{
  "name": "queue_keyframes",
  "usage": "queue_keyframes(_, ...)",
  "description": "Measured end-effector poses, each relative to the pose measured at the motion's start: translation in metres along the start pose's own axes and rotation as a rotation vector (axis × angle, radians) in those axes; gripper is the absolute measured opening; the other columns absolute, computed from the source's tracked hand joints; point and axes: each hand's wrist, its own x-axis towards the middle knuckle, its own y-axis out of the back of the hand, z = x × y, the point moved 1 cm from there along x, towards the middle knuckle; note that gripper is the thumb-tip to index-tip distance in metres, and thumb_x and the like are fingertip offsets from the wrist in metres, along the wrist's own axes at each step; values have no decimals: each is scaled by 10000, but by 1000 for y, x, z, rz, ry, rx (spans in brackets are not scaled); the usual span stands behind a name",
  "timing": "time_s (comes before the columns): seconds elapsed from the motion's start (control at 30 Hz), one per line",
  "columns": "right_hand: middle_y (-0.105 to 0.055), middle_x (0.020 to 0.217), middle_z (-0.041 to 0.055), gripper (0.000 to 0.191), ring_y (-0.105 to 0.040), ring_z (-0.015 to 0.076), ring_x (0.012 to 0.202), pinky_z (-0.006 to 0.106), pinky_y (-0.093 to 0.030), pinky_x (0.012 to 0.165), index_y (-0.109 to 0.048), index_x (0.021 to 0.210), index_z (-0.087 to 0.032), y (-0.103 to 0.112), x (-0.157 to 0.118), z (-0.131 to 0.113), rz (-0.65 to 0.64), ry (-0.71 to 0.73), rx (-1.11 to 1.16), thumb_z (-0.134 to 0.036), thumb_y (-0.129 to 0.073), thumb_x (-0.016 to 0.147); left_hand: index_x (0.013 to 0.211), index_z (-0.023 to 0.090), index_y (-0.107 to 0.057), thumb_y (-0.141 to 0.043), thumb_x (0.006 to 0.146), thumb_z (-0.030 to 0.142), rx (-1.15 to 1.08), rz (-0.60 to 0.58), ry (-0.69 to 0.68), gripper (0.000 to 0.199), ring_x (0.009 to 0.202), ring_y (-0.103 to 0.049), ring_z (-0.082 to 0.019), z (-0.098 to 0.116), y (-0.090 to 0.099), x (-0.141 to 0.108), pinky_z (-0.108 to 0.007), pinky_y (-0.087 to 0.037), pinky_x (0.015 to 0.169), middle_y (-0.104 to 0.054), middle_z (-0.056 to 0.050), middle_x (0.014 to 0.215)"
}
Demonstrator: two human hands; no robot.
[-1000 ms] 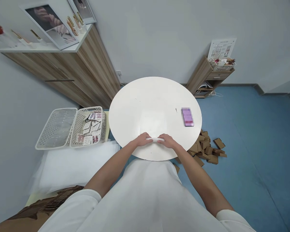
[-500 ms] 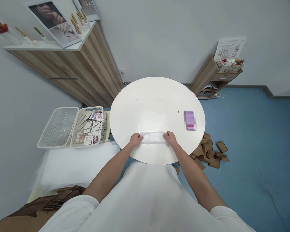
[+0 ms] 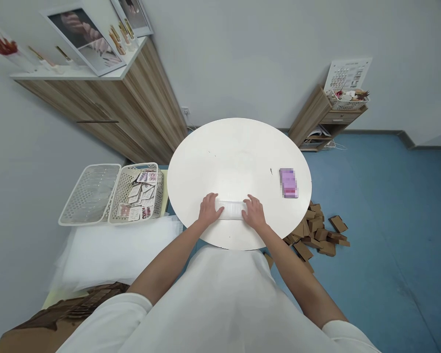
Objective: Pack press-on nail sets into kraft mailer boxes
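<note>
A flat white wrapped packet (image 3: 232, 210) lies on the white round table (image 3: 238, 147) near its front edge. My left hand (image 3: 208, 210) rests at the packet's left end, fingers spread, with the thumb against it. At the right end, my right hand (image 3: 254, 211) lies with its fingers apart and touches the packet. A purple box (image 3: 288, 183), partly pixelated, sits on the right side of the table, away from both hands.
Left of the table stand a white basket of cards (image 3: 156, 196), another white basket (image 3: 89, 194) and white sheets (image 3: 121, 252). Small brown boxes (image 3: 316, 230) lie on the floor at the right. A wooden cabinet (image 3: 150, 98) stands behind left, a smaller one (image 3: 310, 115) behind right.
Both hands have let go of their pinch on the packet's ends and now lie with fingers spread. The packet looks shorter, its ends drawn in or covered.
</note>
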Motion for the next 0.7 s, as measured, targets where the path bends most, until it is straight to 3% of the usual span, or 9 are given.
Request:
queue_keyframes(0.07,-325,1355,121,413,-258,294,1245,438,-246,977,-466,1071,-192,-1,0,-4,-119,151,-41,-287,-594,690,1198,233,-406,-630,654,348,68,-147,-219,599,1231,-299,-283,9,-3,0,-410,-260,981,-367,-98,1325)
queue_keyframes(0.13,-354,1338,127,464,-317,288,1211,426,-264,964,-460,1063,-185,-2,-1,-6,-189,173,-69,-295,-639,649,1180,247,-427,-651,628,293,105,-275,-324,598,1225,-314,-280,16,-7,-1,-400,-262,975,-383,-81,1325)
queue_keyframes(0.27,-453,1240,130,445,-457,266,1066,395,-334,892,-452,1054,-172,-4,-6,-8,-237,131,-112,-270,-623,654,1138,215,-462,-573,676,218,142,-319,-336,475,1091,-451,-259,22,-12,-4,-383,-306,901,-518,-92,1174)
queue_keyframes(0.43,-524,1114,124,453,-491,267,985,380,-371,819,-449,1050,-169,-3,-30,-12,-288,166,-140,-313,-616,654,1075,200,-515,-587,646,274,150,-372,-441,440,973,-505,-265,21,-9,-19,-393,-290,863,-583,-92,1016)
queue_keyframes(0.57,-530,1090,129,425,-487,263,979,367,-370,792,-453,1044,-167,-2,-51,-14,-301,198,-140,-307,-594,668,1096,211,-511,-583,654,309,105,-420,-448,459,1001,-498,-254,19,-10,-36,-373,-284,873,-586,-79,1028)
queue_keyframes(0.7,-571,990,104,372,-514,248,899,348,-375,737,-484,978,-174,5,-49,-16,-340,204,-150,-328,-596,659,1136,210,-492,-582,666,360,59,-437,-421,501,1054,-482,-252,18,-9,-42,-370,-283,903,-564,-79,1114)
